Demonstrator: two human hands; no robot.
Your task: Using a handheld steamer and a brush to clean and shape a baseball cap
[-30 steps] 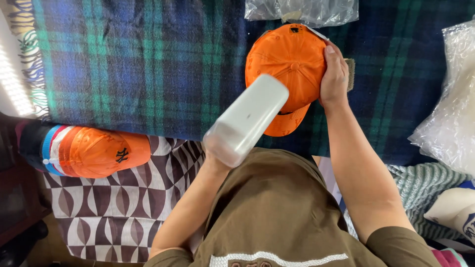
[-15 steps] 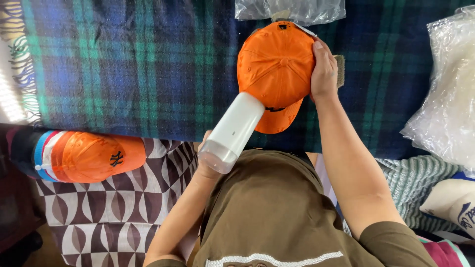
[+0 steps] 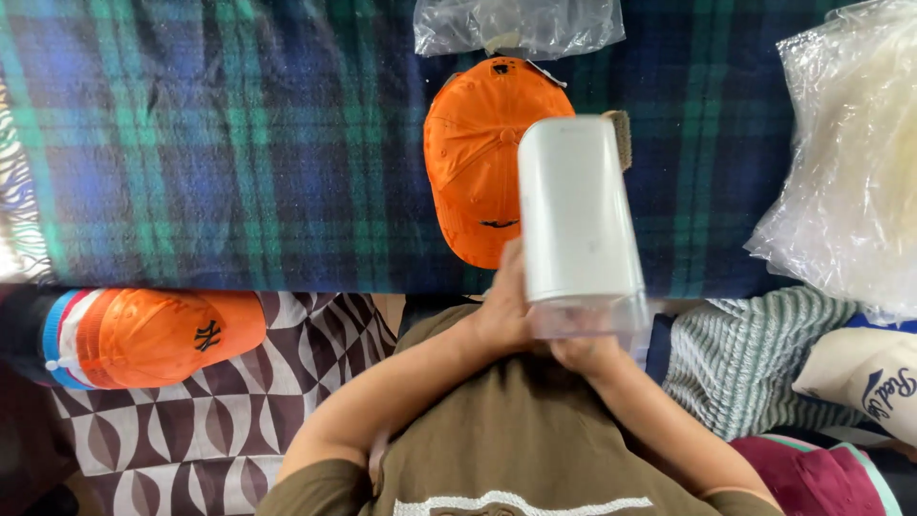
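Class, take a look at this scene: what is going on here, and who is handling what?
A person in a brown shirt holds a white cylindrical container with both hands, the left hand and right hand gripping its clear end near the body. It is held over an orange cap lying on a plaid blanket. A second orange cap lies to the left, and clear plastic bags lie at the right.

White cylindrical bottle (image 3: 578,215) with clear base, held at its bottom end, pointing toward 12 o'clock. Overlaps right edge of orange baseball cap (image 3: 476,158) lying flat, brim toward 6 o'clock.
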